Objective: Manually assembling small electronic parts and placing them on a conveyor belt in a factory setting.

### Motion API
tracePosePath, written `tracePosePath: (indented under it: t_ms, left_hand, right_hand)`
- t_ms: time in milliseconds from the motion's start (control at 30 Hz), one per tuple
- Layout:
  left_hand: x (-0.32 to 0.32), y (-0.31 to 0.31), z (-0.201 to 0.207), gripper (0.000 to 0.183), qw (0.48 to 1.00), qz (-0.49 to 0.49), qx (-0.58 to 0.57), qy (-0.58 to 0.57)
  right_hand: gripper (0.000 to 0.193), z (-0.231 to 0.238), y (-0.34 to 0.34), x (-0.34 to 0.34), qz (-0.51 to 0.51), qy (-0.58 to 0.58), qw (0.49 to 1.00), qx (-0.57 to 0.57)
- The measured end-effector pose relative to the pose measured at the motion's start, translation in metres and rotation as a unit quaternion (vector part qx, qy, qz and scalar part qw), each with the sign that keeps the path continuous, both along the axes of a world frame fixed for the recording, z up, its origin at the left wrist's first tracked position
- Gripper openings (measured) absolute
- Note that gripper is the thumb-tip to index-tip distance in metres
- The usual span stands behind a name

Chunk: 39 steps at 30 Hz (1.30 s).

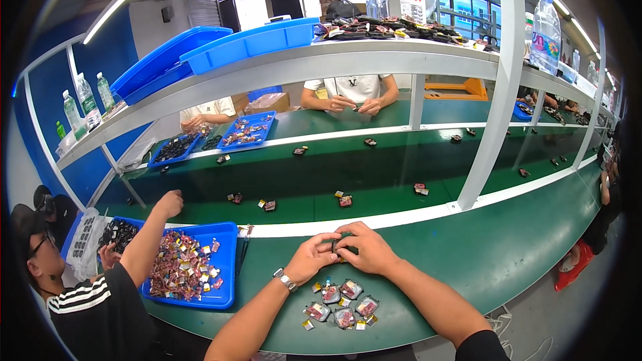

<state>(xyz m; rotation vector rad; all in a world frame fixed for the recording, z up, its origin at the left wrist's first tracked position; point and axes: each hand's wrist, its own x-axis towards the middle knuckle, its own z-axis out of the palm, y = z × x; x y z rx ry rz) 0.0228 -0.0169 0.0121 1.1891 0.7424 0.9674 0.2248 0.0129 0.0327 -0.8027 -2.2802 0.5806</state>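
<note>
My left hand (307, 257), with a metal-banded watch on its wrist, and my right hand (368, 249) meet above the green worktop (408, 247). Both are closed with fingertips together around a small black part (336, 246), mostly hidden by the fingers. Just below them on the worktop lies a cluster of small rounded casings (351, 288) with reddish circuit boards inside. Small silver-and-yellow battery cells (308, 325) are scattered among and beside them.
Left of my arms stands a blue tray (231, 274) heaped with reddish boards and cells. A co-worker's arm (152, 227) reaches over it toward the green conveyor belt (301, 190), which carries spaced small assemblies (344, 199). A white post (491, 107) and overhead shelf (374, 61) frame the far side.
</note>
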Motion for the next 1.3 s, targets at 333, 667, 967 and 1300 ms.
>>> tracePosePath:
  t_ms: [333,667,967,1300]
  left_hand:
    - [0.001,-0.002,0.006,0.035,0.999,0.006,-0.041,0.011]
    - [-0.003,-0.002,0.000,0.030,0.996,0.022,-0.042,-0.070]
    - [-0.006,-0.004,0.000,0.029,0.993,0.030,-0.058,-0.094]
    - [-0.006,-0.003,-0.007,0.023,0.994,0.067,-0.030,-0.083]
  right_hand:
    - [0.012,0.004,-0.007,0.005,0.022,0.037,0.999,0.023]
    - [0.011,-0.008,-0.023,-0.019,-0.106,0.115,0.987,0.039]
    - [0.015,-0.020,-0.021,-0.025,-0.109,0.156,0.981,-0.033]
    - [0.014,-0.019,-0.022,-0.031,-0.092,0.179,0.980,-0.011]
